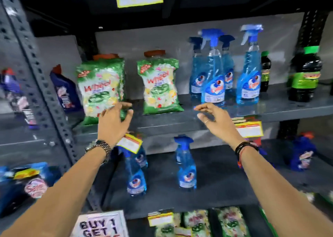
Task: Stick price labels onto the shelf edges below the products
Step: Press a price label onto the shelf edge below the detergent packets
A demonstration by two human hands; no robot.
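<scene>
Now my left hand (113,121) and right hand (214,119) hover spread and empty over the shelf edge (162,125); next I need a label beneath the detergent packet (159,87).

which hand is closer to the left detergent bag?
Left. The left hand overlaps the left detergent bag's lower edge; the right hand is well off to its right.

Two green detergent bags (100,87) stand on the middle shelf (180,116), toward its left end, with orange-capped jars (154,53) behind them. Further right stand several blue spray bottles (213,71), and dark bottles with green caps (304,74) near the right end. A dark blue bottle (65,90) leans at the far left. On the shelf below stand more blue spray bottles (186,164). At the bottom edge hangs a "BUY 1 GET 1" sign (100,225).
</scene>
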